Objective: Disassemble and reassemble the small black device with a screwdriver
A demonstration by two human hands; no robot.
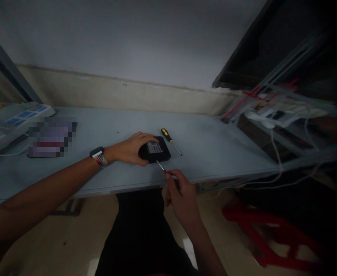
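Observation:
A black, rounded box-shaped device (163,153) with a printed label lies on the grey table. My left hand (134,148) grips it from the left, thumb on the near side and fingers over the far side. In my right hand (181,195) is a small screwdriver (161,166) with a red handle, pinched between thumb and fingers. Its thin metal tip meets the near edge of the device; exactly where it touches is too small to tell. A second screwdriver (166,135), black and yellow, rests just right of the device.
A blurred-out flat item (52,138) lies at the left, near white power strips (27,115) with cables. The table (208,142) backs onto a wall. A metal rack (272,103) with white cables stands right, and a red plastic stool (266,234) is on the floor.

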